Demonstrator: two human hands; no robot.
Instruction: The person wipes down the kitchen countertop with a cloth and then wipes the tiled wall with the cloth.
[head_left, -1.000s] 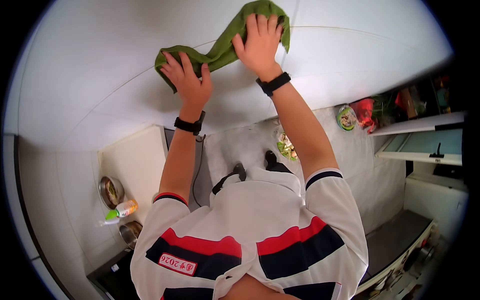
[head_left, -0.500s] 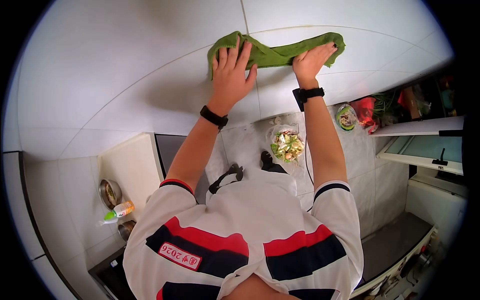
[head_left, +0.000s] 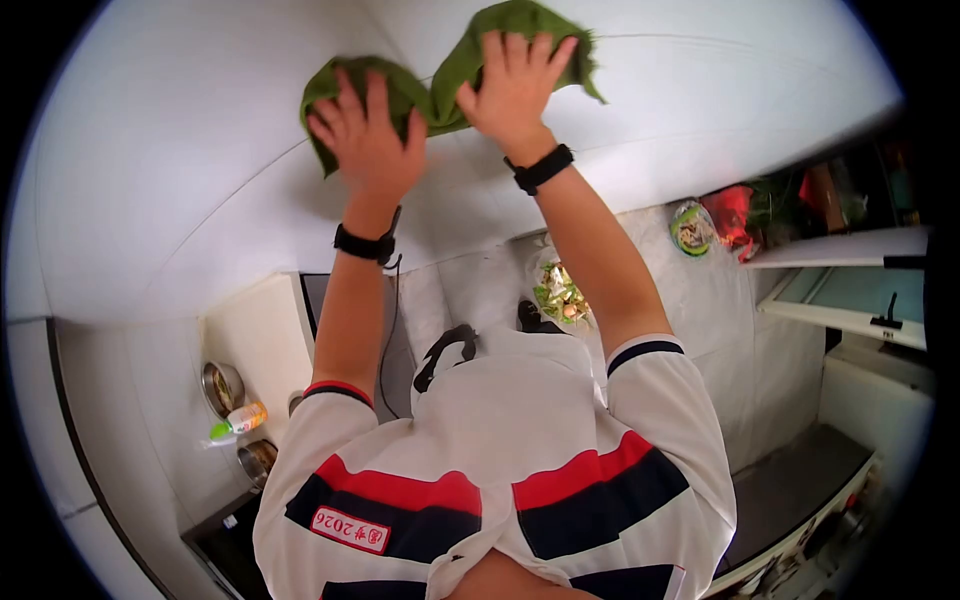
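A green cloth (head_left: 455,85) is spread against the white tiled wall (head_left: 230,120), with a fold near its middle. My left hand (head_left: 372,145) lies flat on the cloth's left part, fingers spread. On the right part, higher up, my right hand (head_left: 515,95) presses with its fingers stretched and apart. The cloth sits beneath both palms, and neither hand is wrapped round it. Each wrist wears a black band, and a thin dark cable hangs by the left forearm.
Below, on the grey tiled floor, sits a bag of vegetable scraps (head_left: 562,292), partly behind my right arm. A round container (head_left: 692,228) and a red bag (head_left: 732,215) are at the right. Metal bowls (head_left: 222,388) and an orange-labelled bottle (head_left: 240,420) stand at the left.
Both hands have moved left and up across the wall, taking the cloth along. My right hand has turned so its fingers point upward, and the cloth has bunched between the hands.
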